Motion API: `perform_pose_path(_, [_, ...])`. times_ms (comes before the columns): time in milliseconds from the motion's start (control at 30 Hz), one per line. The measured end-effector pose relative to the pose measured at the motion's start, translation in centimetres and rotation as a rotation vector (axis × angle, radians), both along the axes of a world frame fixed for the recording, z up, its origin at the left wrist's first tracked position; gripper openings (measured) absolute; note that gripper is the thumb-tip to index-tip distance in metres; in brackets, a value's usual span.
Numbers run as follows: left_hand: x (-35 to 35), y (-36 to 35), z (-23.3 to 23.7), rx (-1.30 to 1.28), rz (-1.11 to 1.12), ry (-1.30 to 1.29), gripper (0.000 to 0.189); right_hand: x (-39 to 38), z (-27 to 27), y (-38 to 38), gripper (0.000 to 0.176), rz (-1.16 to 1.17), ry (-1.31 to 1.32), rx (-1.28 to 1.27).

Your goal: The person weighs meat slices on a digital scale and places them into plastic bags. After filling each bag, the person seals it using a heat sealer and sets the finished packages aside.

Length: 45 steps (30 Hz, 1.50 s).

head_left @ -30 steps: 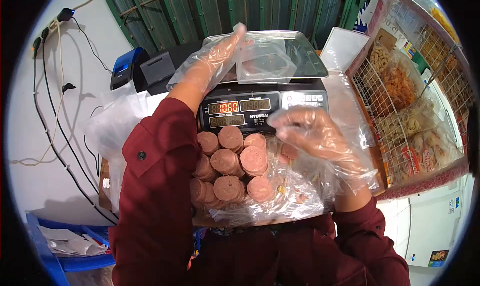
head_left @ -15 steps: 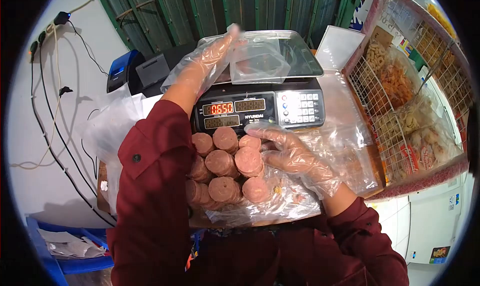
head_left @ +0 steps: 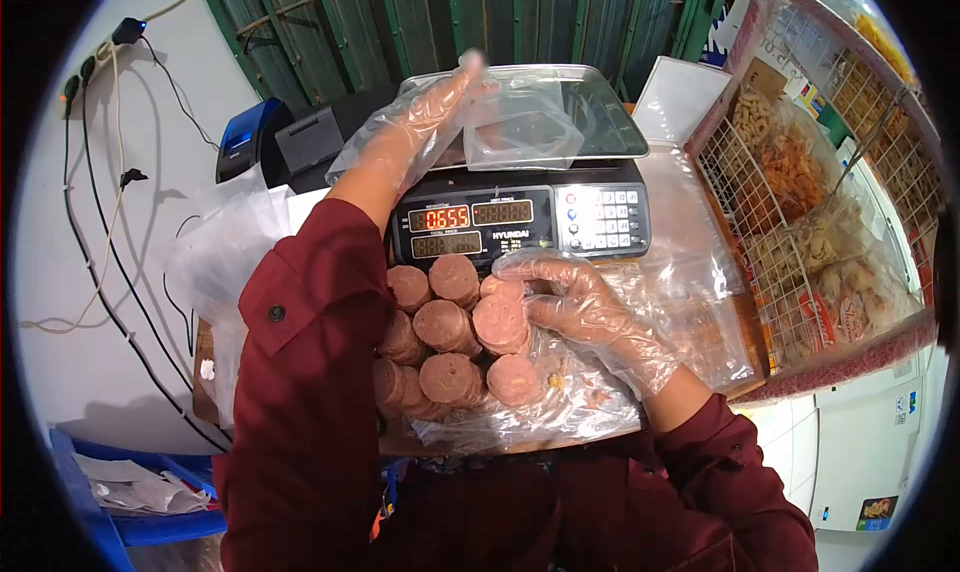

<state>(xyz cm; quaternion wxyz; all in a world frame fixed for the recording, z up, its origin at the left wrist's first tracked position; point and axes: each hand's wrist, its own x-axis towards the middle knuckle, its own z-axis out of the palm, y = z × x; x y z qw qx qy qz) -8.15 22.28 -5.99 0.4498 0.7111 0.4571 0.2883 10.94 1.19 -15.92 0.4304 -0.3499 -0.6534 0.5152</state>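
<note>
My left hand (head_left: 425, 117), in a clear plastic glove, lies over the left part of the scale's metal tray (head_left: 612, 122). Its fingers stretch toward the tray's back, beside a clear plastic bag (head_left: 525, 132). In front of the scale (head_left: 520, 222), round pink meat patties (head_left: 448, 327) stand in several stacks on clear plastic sheeting. My right hand (head_left: 585, 307), gloved too, curls its index finger and thumb around a patty stack (head_left: 502, 287) at the back right. Its other fingers are partly hidden. The lit display (head_left: 445, 219) reads 0.655.
On the left are a blue-and-black device (head_left: 248, 137), white plastic bags (head_left: 225, 237) and wall cables (head_left: 125, 302). A wire rack (head_left: 790, 242) with bagged food stands on the right. Flat plastic bags (head_left: 695, 312) lie beside my right hand. A blue chair (head_left: 130, 532) is at lower left.
The display reading has gone from 0.650 to 0.655. My right fingers have curled slightly more at the back-right stack. My left hand stays nearly in place over the tray.
</note>
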Motion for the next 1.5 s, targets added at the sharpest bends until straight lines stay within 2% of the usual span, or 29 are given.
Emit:
perform_pose_path(133, [0.3, -1.6, 0.6, -0.103, -0.007, -0.1, 0.094, -0.1, 0.5, -0.2, 0.043, -0.004, -0.038, 0.048])
perform_pose_path(200, [0.1, -0.2, 0.0, -0.087, -0.042, -0.101, 0.093, -0.1, 0.6, -0.2, 0.042, 0.029, -0.045, 0.13])
perform_pose_path(333, [-0.2, 4.1, -2.3, 0.008, -0.087, -0.084, 0.092, 0.1, 0.3, 0.1, 0.04, 0.027, -0.099, 0.109])
perform_pose_path(533, [0.0, 2.9, -1.8, -0.073, -0.055, -0.155, 0.091, 0.3, 0.4, 0.0, 0.038, 0.049, -0.082, 0.156])
perform_pose_path(600, [0.0, 2.8, -1.7, -0.087, -0.055, -0.152, 0.091, -0.2, 1.1, -0.2, 0.026, -0.023, -0.006, 0.078])
perform_pose_path(633, [-0.1, 2.7, -1.7, -0.096, -0.054, -0.15, 0.09, -0.3, 1.9, -0.6, 0.026, -0.023, -0.006, 0.076])
perform_pose_path(700, [-0.3, 2.5, -1.6, -0.106, -0.046, -0.147, 0.09, -0.7, 4.5, -1.5, 0.016, -0.153, 0.198, -0.293])
perform_pose_path(733, [-0.4, 2.4, -1.5, -0.111, -0.042, -0.147, 0.09, -0.2, 3.4, -0.2, 0.018, -0.163, 0.189, -0.095])
perform_pose_path(800, [-0.5, 2.2, -1.4, -0.119, -0.041, -0.149, 0.09, -0.3, 5.0, 1.3, 0.02, -0.343, 0.279, -0.062])
perform_pose_path(933, [-0.5, 2.1, -1.4, -0.127, -0.046, -0.159, 0.089, -1.2, 9.7, 4.5, 0.021, -0.473, 0.31, -0.133])
perform_pose_path(1000, [-0.5, 2.2, -1.5, -0.131, -0.048, -0.16, 0.088, -1.7, 9.5, 7.9, 0.022, -0.65, 0.103, -0.091])
perform_pose_path(1033, [-0.5, 2.4, -1.4, -0.133, -0.051, -0.162, 0.088, -1.9, 9.2, 8.9, 0.022, -0.65, 0.1, -0.09])
perform_pose_path(1100, [-0.6, 2.5, -1.6, -0.138, -0.055, -0.164, 0.088, -2.4, 8.9, 9.9, 0.017, -0.727, -0.303, 0.413])
perform_pose_path(1133, [-0.7, 2.7, -1.6, -0.14, -0.059, -0.167, 0.088, -2.5, 8.7, 10.1, 0.017, -0.725, -0.305, 0.412])
perform_pose_path(1200, [-0.7, 2.6, -1.6, -0.14, -0.062, -0.172, 0.087, -2.8, 8.8, 10.0, 0.017, -0.706, -0.667, 0.652])
perform_pose_path(1233, [-0.7, 2.6, -1.6, -0.142, -0.068, -0.173, 0.087, -2.9, 8.9, 11.0, 0.017, -0.681, -0.837, 0.645])
perform_pose_path(1333, [-0.7, 1.9, -1.4, -0.154, -0.074, -0.187, 0.087, -3.4, 8.9, 12.4, 0.024, -0.67, -0.995, 0.591])
perform_pose_path(1467, [-0.2, -1.6, 0.4, -0.042, -0.024, -0.187, 0.086, -4.1, 9.4, 14.0, 0.03, -0.714, -0.871, 0.571])
perform_pose_path(1500, [-0.3, -1.7, 0.5, -0.054, -0.011, -0.18, 0.086, -4.3, 9.8, 15.3, 0.028, -0.702, -0.901, 0.364])
